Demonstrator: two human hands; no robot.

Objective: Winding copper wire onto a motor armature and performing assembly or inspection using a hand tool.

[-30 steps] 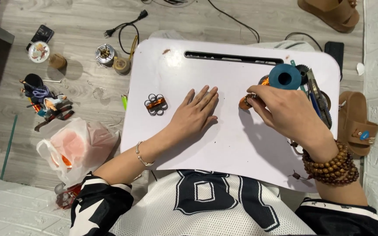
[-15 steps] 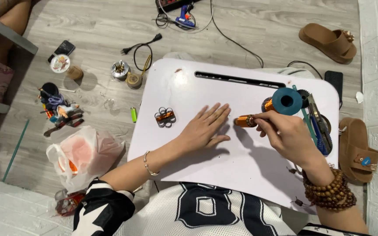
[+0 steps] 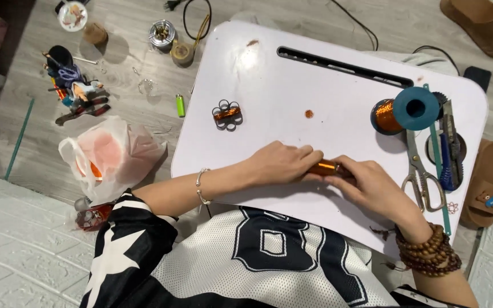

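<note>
Head view looks straight down on a white lap table (image 3: pixel 292 85) that fills the middle and right of the frame. At its right edge lie a spool of copper wire (image 3: pixel 397 111) with a blue flange, scissors (image 3: pixel 423 177) and a blue utility knife (image 3: pixel 449 151). Toward the upper left of the board sits a small copper coil with black end rings (image 3: pixel 227 115), well apart from both hands.

Just below frame centre, the left hand (image 3: pixel 281 162) and the right hand (image 3: pixel 375 188) meet over a second small copper coil (image 3: pixel 322 167). Its long axis runs left to right across the frame, roughly in line between the two hands. Fingertips of both hands are closed narrowly on it, the left at its left end, the right at its right end. Neither hand is plainly nearer.
</note>
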